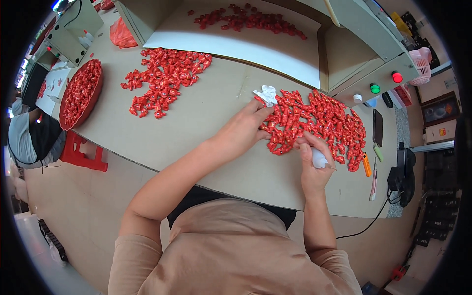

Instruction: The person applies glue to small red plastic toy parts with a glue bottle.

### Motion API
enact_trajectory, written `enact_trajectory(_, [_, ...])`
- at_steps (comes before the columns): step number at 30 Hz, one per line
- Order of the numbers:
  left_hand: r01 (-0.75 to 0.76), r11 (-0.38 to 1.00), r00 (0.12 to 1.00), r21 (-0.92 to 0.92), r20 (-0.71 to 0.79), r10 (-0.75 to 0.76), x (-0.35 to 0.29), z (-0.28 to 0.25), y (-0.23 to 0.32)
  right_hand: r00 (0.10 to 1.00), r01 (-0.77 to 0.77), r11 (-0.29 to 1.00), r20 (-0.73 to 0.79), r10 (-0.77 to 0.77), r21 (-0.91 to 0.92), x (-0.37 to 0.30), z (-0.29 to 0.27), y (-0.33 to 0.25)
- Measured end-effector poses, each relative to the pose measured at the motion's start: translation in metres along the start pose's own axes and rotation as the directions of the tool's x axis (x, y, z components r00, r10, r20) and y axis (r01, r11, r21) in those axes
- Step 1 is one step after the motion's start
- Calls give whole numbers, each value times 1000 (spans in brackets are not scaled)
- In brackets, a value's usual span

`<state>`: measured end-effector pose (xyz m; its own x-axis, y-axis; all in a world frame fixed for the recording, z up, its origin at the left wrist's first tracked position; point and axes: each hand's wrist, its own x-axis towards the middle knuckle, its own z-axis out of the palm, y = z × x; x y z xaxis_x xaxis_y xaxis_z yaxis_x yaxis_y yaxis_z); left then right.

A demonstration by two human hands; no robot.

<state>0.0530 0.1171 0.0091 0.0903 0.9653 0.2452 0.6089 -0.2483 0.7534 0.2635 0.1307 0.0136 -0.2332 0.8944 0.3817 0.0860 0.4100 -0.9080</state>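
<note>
Small glossy red figurines (339, 123) lie crowded in a pile under my hands, too small to make out their exact shape. My left hand (244, 125) rests at the pile's left edge, its thumb and fingers apart; a red piece shows at a fingertip. Beside those fingertips sits a crumpled white tissue (266, 94). Held in my right hand (314, 164) is a small white squeeze bottle (319, 158), tilted over the near edge of the pile, with a thin tip pointing out past the hand. Where its other end touches is hidden by my fingers.
Another pile of red figurines (167, 73) lies left on the table (206, 123). A lit box (236, 46) behind holds more. A red basin (98, 93) stands far left. At right are an orange cutter (367, 165), a phone (377, 128) and a tweezer-like tool (373, 182).
</note>
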Motion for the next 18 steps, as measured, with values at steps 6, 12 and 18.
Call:
enact_trajectory(6, [-109, 986, 978, -126, 161, 129, -11, -30, 85, 974, -57, 988, -210, 87, 146, 8, -20, 4])
enact_trajectory(12, [-378, 455, 453, -807, 268, 851, -54, -47, 185, 975, -177, 874, -37, 217, 453, 7, -7, -9])
enact_trajectory(18, [168, 422, 443, -891, 450, 775, -61, -76, 173, 737, -463, 853, 640, 218, 242, -7, 54, -32])
